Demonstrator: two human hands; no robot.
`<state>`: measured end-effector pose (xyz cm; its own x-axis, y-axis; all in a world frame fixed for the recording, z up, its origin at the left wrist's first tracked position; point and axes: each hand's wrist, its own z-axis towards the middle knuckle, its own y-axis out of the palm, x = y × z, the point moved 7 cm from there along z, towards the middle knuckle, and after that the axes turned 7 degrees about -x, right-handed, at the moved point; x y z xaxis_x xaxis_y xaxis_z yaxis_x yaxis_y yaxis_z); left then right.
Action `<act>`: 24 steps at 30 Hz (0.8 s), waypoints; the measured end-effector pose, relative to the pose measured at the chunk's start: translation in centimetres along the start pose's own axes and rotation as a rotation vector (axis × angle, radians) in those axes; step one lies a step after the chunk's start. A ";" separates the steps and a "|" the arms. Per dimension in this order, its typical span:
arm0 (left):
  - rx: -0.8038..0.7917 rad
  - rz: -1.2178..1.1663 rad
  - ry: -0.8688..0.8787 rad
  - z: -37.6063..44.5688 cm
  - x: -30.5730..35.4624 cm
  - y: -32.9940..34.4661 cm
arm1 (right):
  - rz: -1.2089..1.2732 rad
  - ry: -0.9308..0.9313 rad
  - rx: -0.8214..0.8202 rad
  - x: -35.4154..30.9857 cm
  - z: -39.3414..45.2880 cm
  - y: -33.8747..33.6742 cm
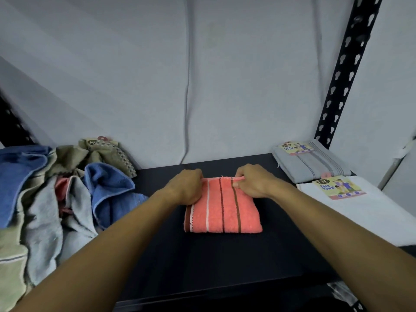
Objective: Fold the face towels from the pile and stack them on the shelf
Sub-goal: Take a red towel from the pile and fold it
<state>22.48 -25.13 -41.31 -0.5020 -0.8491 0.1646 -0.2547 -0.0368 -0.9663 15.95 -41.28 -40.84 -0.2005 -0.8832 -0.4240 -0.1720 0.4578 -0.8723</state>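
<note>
Folding a coral striped towel [222, 210] on a dark shelf [225, 262], a person grips its far edge with both hands. The towel, already folded into a compact rectangle, lies at the middle of the shelf. The left hand [184, 188] is curled over the towel's far left corner, fingers hidden underneath. The right hand [252, 181] pinches the towel's far right corner between thumb and fingers.

To the left of the towel sits a loose pile [56, 194] of blue, grey, olive and pink towels. To its right lie a folded grey towel [315, 165], farther back, and a folded white towel [360, 212], nearer, both carrying paper labels.

To finish this fold well, I judge both corners should travel together and level, meeting the near edge squarely so the stripes line up, then be pressed flat before stacking beside the folded ones.
</note>
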 end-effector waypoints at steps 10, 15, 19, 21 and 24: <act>-0.398 -0.307 -0.036 -0.8 -0.2 -0.3 | 0.035 -0.009 -0.051 -0.5 -0.3 0.2; -0.516 -0.354 -0.013 -2.3 0.2 0.2 | 0.112 -0.174 0.046 -1.1 -1.8 -0.4; -0.407 -0.306 0.078 -3.2 0.6 -1.0 | 0.184 -0.313 0.179 -1.4 -3.2 -1.5; -0.303 -0.385 0.120 -3.7 0.8 -2.3 | 0.193 -0.341 0.233 -1.2 -4.0 -2.6; -0.048 -0.393 0.182 -4.8 1.0 -5.7 | 0.150 -0.319 0.322 -1.0 -4.7 -5.2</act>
<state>19.47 -23.26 -34.67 -0.4960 -0.6683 0.5544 -0.4913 -0.3105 -0.8138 12.53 -42.33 -34.79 0.1147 -0.8200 -0.5607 0.1542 0.5723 -0.8054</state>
